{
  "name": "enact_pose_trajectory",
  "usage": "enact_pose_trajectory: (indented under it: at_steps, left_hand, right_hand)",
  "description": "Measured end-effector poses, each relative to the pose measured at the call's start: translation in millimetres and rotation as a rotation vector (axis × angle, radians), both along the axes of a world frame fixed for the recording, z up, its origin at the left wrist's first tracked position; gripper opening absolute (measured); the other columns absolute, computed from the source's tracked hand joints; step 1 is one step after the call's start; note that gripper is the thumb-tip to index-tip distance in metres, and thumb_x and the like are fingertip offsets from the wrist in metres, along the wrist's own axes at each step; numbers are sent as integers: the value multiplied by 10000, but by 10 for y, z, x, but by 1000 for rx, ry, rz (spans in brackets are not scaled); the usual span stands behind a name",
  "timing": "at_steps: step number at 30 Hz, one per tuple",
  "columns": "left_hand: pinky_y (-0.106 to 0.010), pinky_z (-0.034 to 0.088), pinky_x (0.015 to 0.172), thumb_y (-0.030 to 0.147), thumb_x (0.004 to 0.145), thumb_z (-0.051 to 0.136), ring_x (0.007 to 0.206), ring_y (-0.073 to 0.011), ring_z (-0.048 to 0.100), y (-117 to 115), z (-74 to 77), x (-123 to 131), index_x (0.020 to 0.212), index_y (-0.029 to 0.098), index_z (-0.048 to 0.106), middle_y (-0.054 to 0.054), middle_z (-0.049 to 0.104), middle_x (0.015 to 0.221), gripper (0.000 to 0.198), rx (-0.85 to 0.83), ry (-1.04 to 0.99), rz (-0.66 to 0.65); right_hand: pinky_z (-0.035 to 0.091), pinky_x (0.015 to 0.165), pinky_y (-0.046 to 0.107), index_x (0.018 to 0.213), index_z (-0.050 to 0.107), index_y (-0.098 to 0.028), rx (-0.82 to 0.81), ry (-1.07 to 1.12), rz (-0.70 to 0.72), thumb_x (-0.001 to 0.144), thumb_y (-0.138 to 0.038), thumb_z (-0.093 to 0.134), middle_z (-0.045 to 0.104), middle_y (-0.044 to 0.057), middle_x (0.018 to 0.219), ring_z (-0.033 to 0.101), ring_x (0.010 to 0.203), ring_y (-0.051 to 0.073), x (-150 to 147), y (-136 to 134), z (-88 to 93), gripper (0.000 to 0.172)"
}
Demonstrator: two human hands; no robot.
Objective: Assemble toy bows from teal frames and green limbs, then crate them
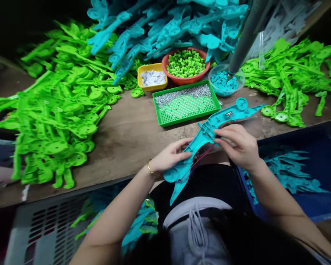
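A long turquoise plastic shell (200,141), curved with a round disc at each end, lies slanted above my lap at the table's front edge. My left hand (173,155) is closed round its lower half, thumb on top. Thin red and dark wires (200,158) hang along the shell's lower edge. At its middle my right hand (238,145) is closed, thumb and forefinger pinching by the rim next to some ribs. Whatever is between those fingertips is too small to make out. Toward the upper end a small metallic piece (230,114) sits inside the shell.
Behind the shell stands a green perforated tray (186,119) of screws. Near it are a yellow dish (152,87), an orange bowl (186,80) and a clear bowl (240,88). Green parts (55,143) and turquoise parts (165,33) are heaped around. A blue bin (320,165) stands right.
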State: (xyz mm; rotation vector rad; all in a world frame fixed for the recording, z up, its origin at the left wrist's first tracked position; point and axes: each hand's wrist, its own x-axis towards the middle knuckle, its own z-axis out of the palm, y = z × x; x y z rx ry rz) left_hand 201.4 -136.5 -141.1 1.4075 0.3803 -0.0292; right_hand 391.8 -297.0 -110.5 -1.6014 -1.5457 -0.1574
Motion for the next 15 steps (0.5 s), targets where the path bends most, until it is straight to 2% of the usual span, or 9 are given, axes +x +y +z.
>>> enact_pose_trajectory:
  at_steps: [3,5,7,9,11,13,15]
  left_hand:
    - [-317,584,744,279,849,602,877,-202,712,172,-31,110,1378,218,491,-109,707,1129,544,9,49,-136]
    - [-305,580,726,282,829,610,879,-196,706,301,-41,204,1331,212,539,-92,709,1126,512,146,53,-221]
    - [-298,570,726,284,805,625,864,-188,696,420,-13,265,1260,189,593,-73,721,1066,467,370,57,-238]
    - [-313,558,778,289,797,633,879,-185,680,509,63,246,1202,159,621,-70,715,1026,425,644,59,-112]
    - [-337,540,847,312,823,620,920,-186,665,550,167,124,1188,140,618,-81,699,1043,403,858,46,91]
    - [-348,521,900,345,867,585,966,-185,653,532,258,-91,1181,143,614,-86,685,1085,375,952,35,219]
    - [-348,513,912,373,885,572,979,-189,649,452,290,-362,1128,157,634,-78,688,1076,330,995,57,262]
  right_hand:
    - [536,799,311,1016,705,-267,2,199,-124,819,-202,679,732,-3,911,672,847,142,93,0,-10,209]
    - [553,791,309,973,717,-261,-40,365,-177,813,-244,688,737,-11,895,684,826,141,139,-16,-55,163]
    - [568,777,313,989,713,-247,-83,553,-204,790,-288,711,739,-5,903,690,810,143,186,-28,-122,203]
    - [574,767,303,978,712,-233,-70,732,-222,746,-308,752,739,-2,887,692,786,136,240,-19,-206,247]
    - [571,738,277,917,715,-224,-16,888,-233,702,-316,789,731,-9,833,687,741,123,295,17,-295,246]
    - [559,676,253,853,711,-216,68,1005,-241,673,-330,809,709,-19,758,668,662,108,335,75,-375,235]
    - [538,618,243,801,700,-199,153,1071,-258,649,-331,822,679,-24,689,637,593,99,356,143,-432,236]
